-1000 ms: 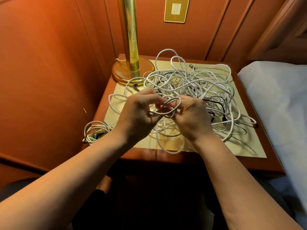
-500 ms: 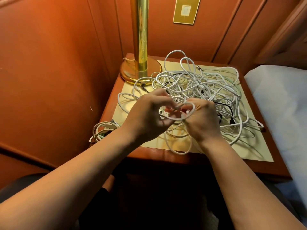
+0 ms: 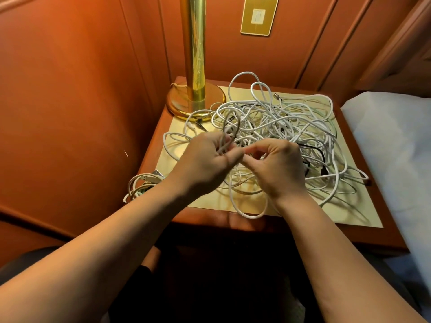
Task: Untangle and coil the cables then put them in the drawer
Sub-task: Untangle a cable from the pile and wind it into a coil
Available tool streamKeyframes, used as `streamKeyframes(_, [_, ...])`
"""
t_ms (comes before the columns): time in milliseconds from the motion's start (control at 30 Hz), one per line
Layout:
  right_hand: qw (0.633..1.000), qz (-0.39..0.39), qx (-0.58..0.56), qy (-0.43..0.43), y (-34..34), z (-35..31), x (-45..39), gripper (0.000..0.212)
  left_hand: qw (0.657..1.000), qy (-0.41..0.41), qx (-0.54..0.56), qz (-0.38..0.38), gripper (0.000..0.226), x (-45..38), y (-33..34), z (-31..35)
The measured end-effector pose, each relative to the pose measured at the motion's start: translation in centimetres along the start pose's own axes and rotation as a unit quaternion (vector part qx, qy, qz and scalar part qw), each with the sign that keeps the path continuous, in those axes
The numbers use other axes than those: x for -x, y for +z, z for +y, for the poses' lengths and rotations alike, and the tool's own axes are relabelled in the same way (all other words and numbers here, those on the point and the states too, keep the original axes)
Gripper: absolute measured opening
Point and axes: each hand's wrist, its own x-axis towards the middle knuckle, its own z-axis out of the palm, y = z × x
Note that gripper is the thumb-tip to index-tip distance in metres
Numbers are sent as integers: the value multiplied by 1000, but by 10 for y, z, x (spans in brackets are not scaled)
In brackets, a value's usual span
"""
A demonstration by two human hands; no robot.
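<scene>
I see the wooden nightstand (image 3: 256,221) filling the corner beside the bed (image 3: 394,145), with a brass lamp (image 3: 194,66) at its back left. Most of its top is covered by the tangle of white cables (image 3: 279,127), one black lead among them, so I judge the untangling step is barely begun; a small coiled bundle (image 3: 142,184) sits at the near left edge. No drawer shows in my view. My left hand (image 3: 203,163) pinches a white loop (image 3: 231,131) raised from the heap, and my right hand (image 3: 277,169) has curled fingers pinching a strand just beside it. Next I need to feed that loop free without tightening knots.
</scene>
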Motion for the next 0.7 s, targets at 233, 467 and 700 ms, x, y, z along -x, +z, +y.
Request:
streamKeyframes(233, [996,2,84,12,-7,0,-6,23,981,-56,185,-15,28,-6,-20,12])
streamKeyframes(467, [987,38,149,36,-20,13,-14,42,897,-94,410,138,14,-11,-32,7])
streamKeyframes(700, [996,12,38,-76,-15,7,-9,30,974,41,189,117,23,-8,-15,-2])
